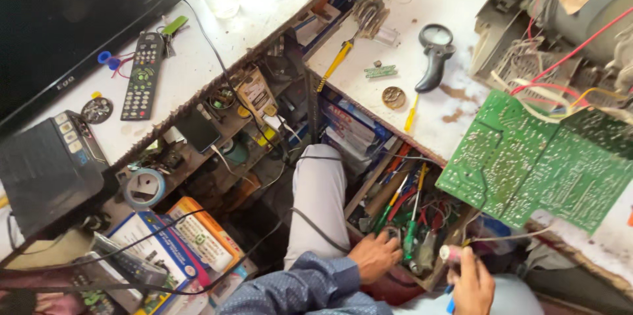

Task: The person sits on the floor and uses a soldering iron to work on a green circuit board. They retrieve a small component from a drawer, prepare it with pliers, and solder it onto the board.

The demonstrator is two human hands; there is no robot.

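Observation:
My left hand (374,256), in a blue dotted sleeve, reaches down into an open wooden drawer (432,277) under the bench. Its fingers rest among several screwdrivers, right beside a green-handled screwdriver (409,241). Whether they grip one is hidden. My right hand (472,283) is closed around a small cylindrical tool (452,253) with a pale pink tip and a blue end below the fist. It hovers at the drawer's right corner. My grey-trousered knee (319,190) lies between the two benches.
A large green circuit board (534,163) overhangs the right bench beside an open chassis with red wires (560,38). A black magnifier (435,55) and a yellow-handled soldering iron (337,59) lie there. On the left are a monitor (66,18), a remote (142,74) and a tape roll (145,187).

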